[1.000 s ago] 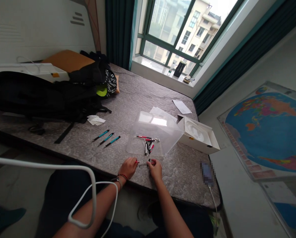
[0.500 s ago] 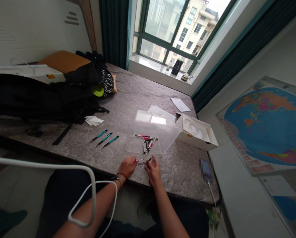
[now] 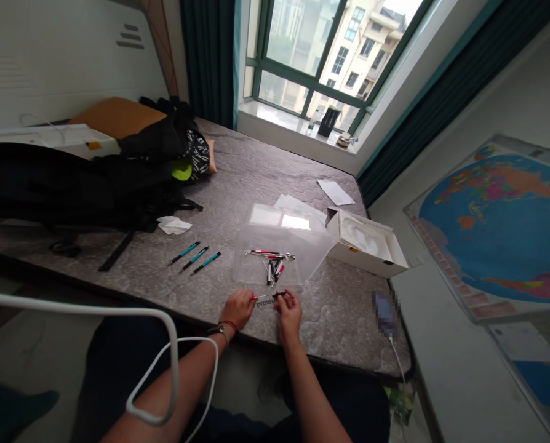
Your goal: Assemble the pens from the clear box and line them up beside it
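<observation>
My left hand (image 3: 238,309) is closed on a red pen part (image 3: 255,298), with a thin pale tip sticking out to the right. Across a small gap, the fingers of my right hand (image 3: 290,315) pinch a short black pen part (image 3: 278,294). Both hands are low over the near edge of the grey mattress. Just beyond them a clear plastic box (image 3: 314,247) opens towards me, with several red, black, white and silver pen parts (image 3: 275,271) in it. Three teal-and-black pens (image 3: 194,258) lie side by side to the left.
A white box (image 3: 370,261) stands right of the clear one, and a phone (image 3: 386,314) on a cable lies near the right edge. Crumpled tissue (image 3: 174,225) and a black bag (image 3: 72,184) are at left. A white tube (image 3: 72,304) crosses in front of my left arm.
My right fingers have closed round the black pen part and turned it nearly level, in line with the red part. My left hand is almost still.
</observation>
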`<state>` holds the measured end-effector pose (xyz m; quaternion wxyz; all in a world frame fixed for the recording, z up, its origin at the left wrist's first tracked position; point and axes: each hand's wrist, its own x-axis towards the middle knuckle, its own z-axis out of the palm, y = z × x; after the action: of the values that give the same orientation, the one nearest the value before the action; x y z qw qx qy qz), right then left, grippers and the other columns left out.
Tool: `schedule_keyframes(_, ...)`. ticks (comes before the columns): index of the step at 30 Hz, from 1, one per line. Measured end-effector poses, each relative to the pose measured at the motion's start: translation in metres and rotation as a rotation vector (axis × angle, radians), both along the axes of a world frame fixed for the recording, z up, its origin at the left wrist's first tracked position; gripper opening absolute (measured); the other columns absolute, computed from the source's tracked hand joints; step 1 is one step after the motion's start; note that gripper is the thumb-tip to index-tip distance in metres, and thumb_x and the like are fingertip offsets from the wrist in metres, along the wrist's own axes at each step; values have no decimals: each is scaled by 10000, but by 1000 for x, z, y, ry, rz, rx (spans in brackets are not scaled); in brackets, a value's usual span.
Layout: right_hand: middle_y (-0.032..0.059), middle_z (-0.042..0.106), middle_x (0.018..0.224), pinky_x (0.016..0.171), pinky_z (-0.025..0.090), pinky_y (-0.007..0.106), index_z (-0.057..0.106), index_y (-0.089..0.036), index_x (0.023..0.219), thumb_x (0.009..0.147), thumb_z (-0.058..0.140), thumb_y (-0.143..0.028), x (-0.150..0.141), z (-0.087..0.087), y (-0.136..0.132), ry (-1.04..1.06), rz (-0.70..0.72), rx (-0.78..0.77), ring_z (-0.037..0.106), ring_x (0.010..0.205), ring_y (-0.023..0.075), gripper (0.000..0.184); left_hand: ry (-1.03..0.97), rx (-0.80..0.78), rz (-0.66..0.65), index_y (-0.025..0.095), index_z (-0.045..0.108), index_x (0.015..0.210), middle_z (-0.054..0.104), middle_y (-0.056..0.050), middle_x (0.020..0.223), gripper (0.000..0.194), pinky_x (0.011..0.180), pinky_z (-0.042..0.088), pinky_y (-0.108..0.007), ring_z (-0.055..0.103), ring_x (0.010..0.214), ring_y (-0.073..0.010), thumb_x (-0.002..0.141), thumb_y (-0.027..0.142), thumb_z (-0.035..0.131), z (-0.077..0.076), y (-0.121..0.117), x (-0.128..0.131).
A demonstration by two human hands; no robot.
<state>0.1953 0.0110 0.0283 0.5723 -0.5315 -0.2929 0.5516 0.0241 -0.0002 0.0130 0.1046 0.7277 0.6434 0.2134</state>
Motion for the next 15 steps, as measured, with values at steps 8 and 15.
schedule_keyframes(8,109,717,988,780,522,324,605,-152,1066,769,707,-377,-4,9,5,-236,71,165,670,900,211,386,17,-8,-7,213,542,851,630,-50,842,304,752,354,-308,554,836,-202,1008,371,336,1,0,0)
schedule_keyframes(15,51,694,809,695,499,292,632,-142,1079,780,639,-401,16,-1,13,-575,61,96,645,734,191,395,13,-4,-5,214,545,835,626,-48,824,315,731,353,-313,552,823,-202,1006,384,343,4,0,-1)
